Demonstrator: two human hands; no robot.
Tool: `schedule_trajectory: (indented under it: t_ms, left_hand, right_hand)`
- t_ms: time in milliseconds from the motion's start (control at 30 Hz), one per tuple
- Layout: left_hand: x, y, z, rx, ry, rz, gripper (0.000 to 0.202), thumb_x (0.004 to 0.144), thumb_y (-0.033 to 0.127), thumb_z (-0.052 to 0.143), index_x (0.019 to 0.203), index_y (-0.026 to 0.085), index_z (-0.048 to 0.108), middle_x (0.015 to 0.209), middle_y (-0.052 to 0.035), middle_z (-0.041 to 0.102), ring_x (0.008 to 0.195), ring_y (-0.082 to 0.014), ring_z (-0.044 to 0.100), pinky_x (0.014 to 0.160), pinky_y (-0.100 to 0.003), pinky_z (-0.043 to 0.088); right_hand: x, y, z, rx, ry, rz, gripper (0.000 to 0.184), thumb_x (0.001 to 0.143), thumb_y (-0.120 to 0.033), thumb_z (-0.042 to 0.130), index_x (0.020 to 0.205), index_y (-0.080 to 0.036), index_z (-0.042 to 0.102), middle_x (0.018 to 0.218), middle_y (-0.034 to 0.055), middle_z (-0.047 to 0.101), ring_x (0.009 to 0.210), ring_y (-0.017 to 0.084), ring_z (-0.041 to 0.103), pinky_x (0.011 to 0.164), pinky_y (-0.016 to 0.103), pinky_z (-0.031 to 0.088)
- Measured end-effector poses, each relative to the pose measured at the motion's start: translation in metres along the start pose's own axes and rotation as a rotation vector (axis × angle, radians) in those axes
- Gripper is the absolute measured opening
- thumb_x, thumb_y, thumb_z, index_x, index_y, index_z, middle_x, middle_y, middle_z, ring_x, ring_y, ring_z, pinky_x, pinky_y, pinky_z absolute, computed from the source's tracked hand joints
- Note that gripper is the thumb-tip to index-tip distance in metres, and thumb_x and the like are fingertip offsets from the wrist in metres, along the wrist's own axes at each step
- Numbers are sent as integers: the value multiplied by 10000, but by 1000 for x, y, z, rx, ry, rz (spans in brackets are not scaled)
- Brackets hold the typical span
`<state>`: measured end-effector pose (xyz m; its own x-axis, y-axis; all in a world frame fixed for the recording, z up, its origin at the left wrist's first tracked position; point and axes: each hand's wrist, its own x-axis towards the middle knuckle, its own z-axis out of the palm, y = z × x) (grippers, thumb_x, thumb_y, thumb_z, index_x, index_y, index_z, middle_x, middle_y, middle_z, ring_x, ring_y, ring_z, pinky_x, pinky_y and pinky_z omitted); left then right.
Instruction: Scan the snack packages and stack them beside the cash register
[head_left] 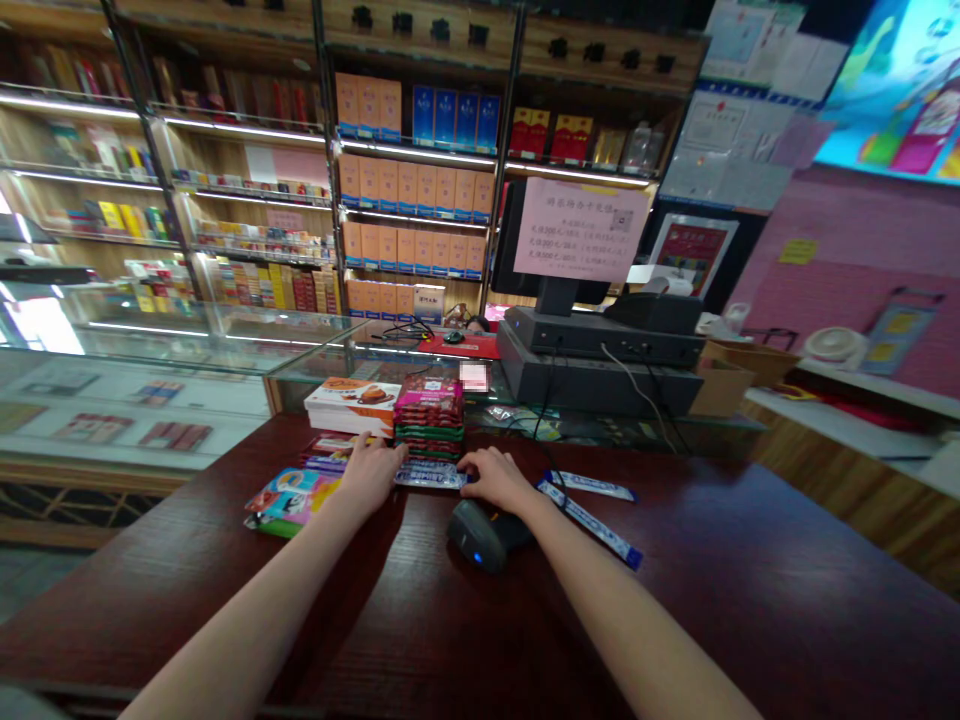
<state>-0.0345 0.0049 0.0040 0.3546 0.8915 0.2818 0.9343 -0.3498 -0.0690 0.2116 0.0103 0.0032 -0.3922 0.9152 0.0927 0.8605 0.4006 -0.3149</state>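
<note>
Right now, the left hand [371, 475] and right hand [499, 478] lie open on either end of a blue-and-silver packet [430, 475] on the table [675, 560], with a barcode scanner [480, 535] just below.

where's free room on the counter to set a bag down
The dark wood counter is bare right of the blue-and-white strips and left of the colourful packets. It's crowded around the left hand and right hand, by the stacked packs.

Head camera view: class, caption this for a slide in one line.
Left hand and right hand at a blue packet on a wood shop counter beside stacked red packs and a scanner.
</note>
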Motion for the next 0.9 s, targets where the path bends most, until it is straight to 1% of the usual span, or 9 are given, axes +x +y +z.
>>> schedule_trajectory:
  t_ms: [133,300,467,567,733,900]
  left_hand:
    - [0,-1,3,14,-2,-13,233,781,120,591,978,235,636,899,-103,764,1001,-295,672,1048,-501,309]
    - [-1,-1,0,27,-9,-26,258,795,91,536,993,224,635,916,-114,766,1006,-298,666,1017,-496,321]
    - [-4,0,-5,51,-43,-32,305,783,74,531,1036,199,647,917,-142,761,1010,-317,667,1000,-496,326]
    - [-5,1,-8,67,-67,-35,324,776,80,552,1059,204,650,918,-135,757,1030,-306,664,1007,-480,320]
    - [-5,3,-13,86,-105,-45,305,821,93,509,1062,213,652,939,-123,762,1040,-293,666,1008,-463,320]
    - [-3,4,-16,85,-139,-56,307,843,88,487,1069,198,664,976,-137,767,1070,-310,667,1009,-474,328]
  right_hand:
    - [3,-4,4,11,-6,5,288,753,-314,801,1024,-271,713,975,11,735,992,239,594,805,330,340]
    - [6,-7,8,4,-11,-2,246,748,-332,814,962,-251,723,1009,30,741,1028,258,595,819,346,337]
    - [9,-8,10,-12,0,11,234,743,-346,819,935,-243,732,1013,48,729,1026,267,591,833,359,346]
    - [10,-9,12,-19,2,13,222,744,-350,817,924,-246,739,1016,51,717,1030,265,586,839,358,350]
    - [13,-9,14,-18,1,17,226,743,-347,818,936,-258,741,1018,36,705,1042,250,579,855,350,350]
    - [14,-8,14,-7,-4,31,228,751,-356,815,945,-260,744,1031,33,700,1047,246,584,847,343,354]
